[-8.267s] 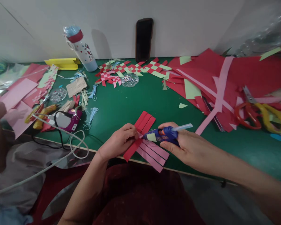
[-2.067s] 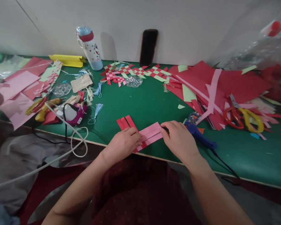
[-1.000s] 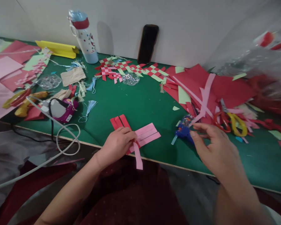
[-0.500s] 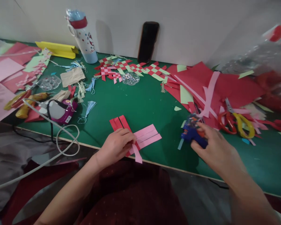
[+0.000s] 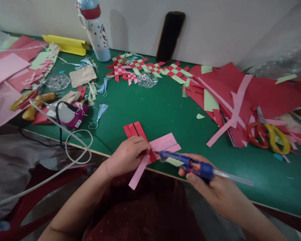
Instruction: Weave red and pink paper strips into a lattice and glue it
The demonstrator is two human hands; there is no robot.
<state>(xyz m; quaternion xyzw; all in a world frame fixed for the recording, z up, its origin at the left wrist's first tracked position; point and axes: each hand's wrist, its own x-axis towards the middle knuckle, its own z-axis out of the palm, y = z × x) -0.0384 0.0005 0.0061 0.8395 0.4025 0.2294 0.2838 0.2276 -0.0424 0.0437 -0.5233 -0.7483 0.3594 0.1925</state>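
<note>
My left hand (image 5: 126, 155) is closed on a weave of red strips (image 5: 136, 132) and pink strips (image 5: 165, 144) at the near edge of the green table (image 5: 160, 110). One loose pink strip (image 5: 138, 172) hangs down past the table edge under that hand. My right hand (image 5: 210, 187) grips a blue glue gun (image 5: 188, 164), whose nozzle points left at the crossing of the strips. A clear glue stick (image 5: 234, 179) pokes out of the gun's back.
Red paper sheets (image 5: 240, 87) with pink strips and red-and-yellow scissors (image 5: 268, 135) lie right. Woven paper pieces (image 5: 145, 68), a dish of beads (image 5: 147, 79), a phone (image 5: 170, 36) and a bottle (image 5: 96, 30) stand behind. A pink device (image 5: 70, 115) with cables and tassels sits left.
My right hand picked up the glue gun from the table on the right and brought it to the strips. One pink strip folded down over the table edge.
</note>
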